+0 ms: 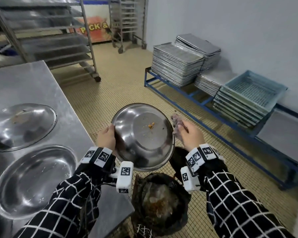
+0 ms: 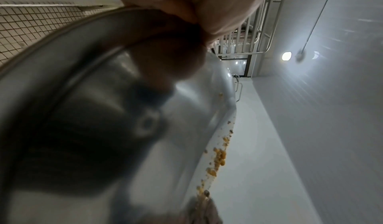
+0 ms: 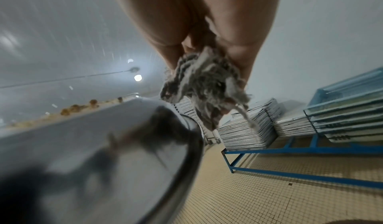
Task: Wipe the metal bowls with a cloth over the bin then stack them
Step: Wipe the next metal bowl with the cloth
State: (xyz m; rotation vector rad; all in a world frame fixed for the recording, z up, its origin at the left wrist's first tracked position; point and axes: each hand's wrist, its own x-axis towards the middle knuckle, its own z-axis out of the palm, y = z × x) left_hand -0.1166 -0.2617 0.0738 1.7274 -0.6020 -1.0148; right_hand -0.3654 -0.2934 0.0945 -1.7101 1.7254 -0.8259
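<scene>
My left hand (image 1: 107, 136) grips the left rim of a metal bowl (image 1: 143, 136), held tilted in the air with its inside facing me. Orange food crumbs (image 1: 151, 125) lie on its flat bottom and show along the bowl (image 2: 116, 121) in the left wrist view too. My right hand (image 1: 187, 133) holds a crumpled grey cloth (image 1: 176, 122) just off the bowl's right rim; the cloth (image 3: 205, 86) hangs from the fingers beside the bowl (image 3: 103, 153). A bin (image 1: 160, 203) lined with a dark bag stands on the floor below the bowl's near edge.
A steel table (image 1: 33, 83) at my left carries one upright bowl (image 1: 34, 181) and one upside-down bowl (image 1: 22, 124). A blue low rack (image 1: 205, 103) with stacked metal trays (image 1: 177, 62) and a blue crate (image 1: 255, 88) runs along the right wall. Wheeled tray racks (image 1: 58, 40) stand behind.
</scene>
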